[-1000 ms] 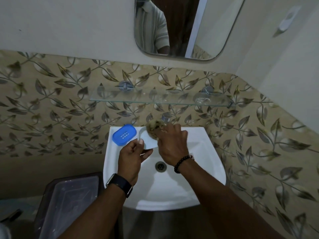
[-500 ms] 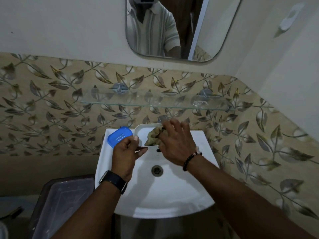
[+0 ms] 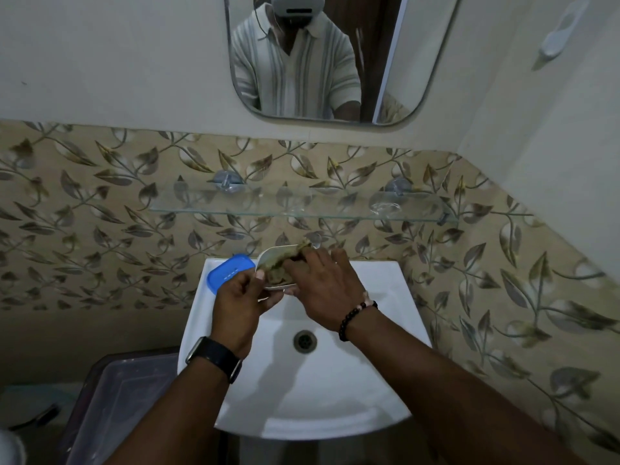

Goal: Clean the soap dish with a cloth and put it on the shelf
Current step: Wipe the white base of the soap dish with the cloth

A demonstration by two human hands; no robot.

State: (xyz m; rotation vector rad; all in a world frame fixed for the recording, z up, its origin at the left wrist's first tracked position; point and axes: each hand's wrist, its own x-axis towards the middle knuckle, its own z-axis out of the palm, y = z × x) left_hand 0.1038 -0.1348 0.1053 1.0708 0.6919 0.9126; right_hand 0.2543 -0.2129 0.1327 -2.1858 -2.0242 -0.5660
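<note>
My left hand [image 3: 239,302] grips the near left edge of a white soap dish [image 3: 272,255] and holds it tilted over the back of the white sink [image 3: 379,290]. Inside the dish my right hand [image 3: 322,286] presses a crumpled greenish-brown cloth [image 3: 276,275]. A blue slotted soap dish part [image 3: 229,272] lies on the sink's back left corner, just left of my left hand. The glass shelf [image 3: 302,206] runs along the tiled wall above the sink with nothing standing on it.
A mirror [image 3: 322,58] hangs above the shelf and reflects a person's striped shirt. A dark bin with a translucent lid [image 3: 117,404] stands on the floor left of the sink. The right wall meets the tiled wall close to the sink's right side.
The view has tilted up, showing more mirror. My right hand has moved the cloth from the dish's top edge down into the dish, and the dish has tipped more upright.
</note>
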